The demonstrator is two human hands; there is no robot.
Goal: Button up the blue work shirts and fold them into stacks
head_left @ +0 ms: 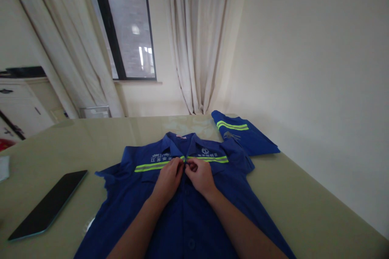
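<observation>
A blue short-sleeved work shirt (200, 206) with yellow-green reflective stripes lies spread on the table, its collar pointing away from me. My left hand (170, 176) pinches the front edge of the shirt just below the collar, at stripe height. Right beside it, my right hand (200, 174) pinches the opposite front edge. The fingertips of both hands nearly meet at the shirt's centre line and cover whatever is between them. Lower on the front, a button (191, 244) shows.
A folded blue garment (255, 137) with a reflective stripe lies at the far right, by the wall. On the left of the table (100, 137) rests a dark flat tablet-like object (50, 202). Curtains (199, 40) and a window (127, 24) stand behind.
</observation>
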